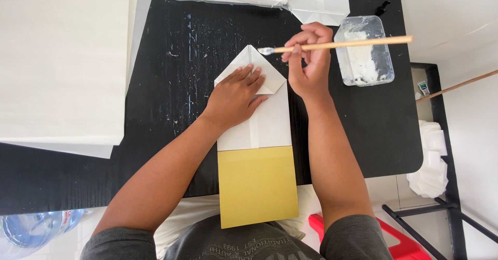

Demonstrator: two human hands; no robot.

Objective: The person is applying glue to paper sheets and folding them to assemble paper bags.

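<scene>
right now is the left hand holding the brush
No, the left hand lies flat on the folded white paper, while the right hand holds the brush.

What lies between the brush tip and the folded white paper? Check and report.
Nothing visible does. The right hand holds the brush with its white-coated tip at the peak of the folded white paper. The left hand presses the paper lower down, clear of the tip. The glue tub sits off to the right.
</scene>
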